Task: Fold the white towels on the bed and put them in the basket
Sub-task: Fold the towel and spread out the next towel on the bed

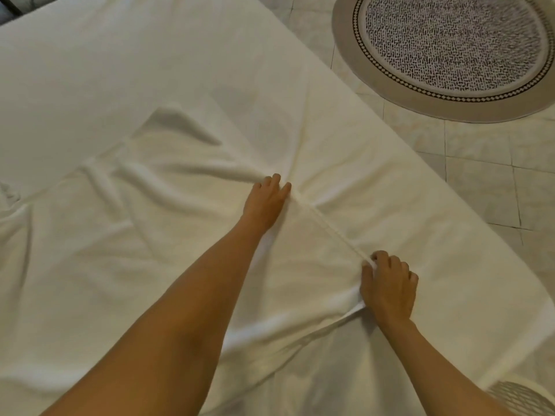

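1. Because the white towel (168, 223) is lying spread and rumpled across the bed (90, 70), the person is working along its right-hand hem, the one edge that is being held straight.
2. The left hand (265, 202) is reaching far out, its fingers fairly straight and lying on the towel at the far end of that hem; it appears to be pressing or lightly nipping the corner, though the fingertips are partly buried in cloth and a true pinch cannot be told.
3. The right hand (389, 288) is curling its fingers and thumb around the near end of the same hem, gripping the cloth so that the edge is running taut between the two hands.
4. Holding both ends this way is probably giving control of one whole side, so that it can be carried over to the opposite side in a single fold.
5. Deep creases are fanning leftward from the far hand, so the cloth is likely needing a smoothing pull before any fold will sit flat.
6. The fold is judged as only beginning, since the towel is lying in one layer.
7. A woven basket (519, 397) may be showing at the lower right corner, beside the bed; only a sliver is in view.
8. A round patterned rug (450, 55) is lying on the tiled floor (480, 175) beyond the bed's edge.
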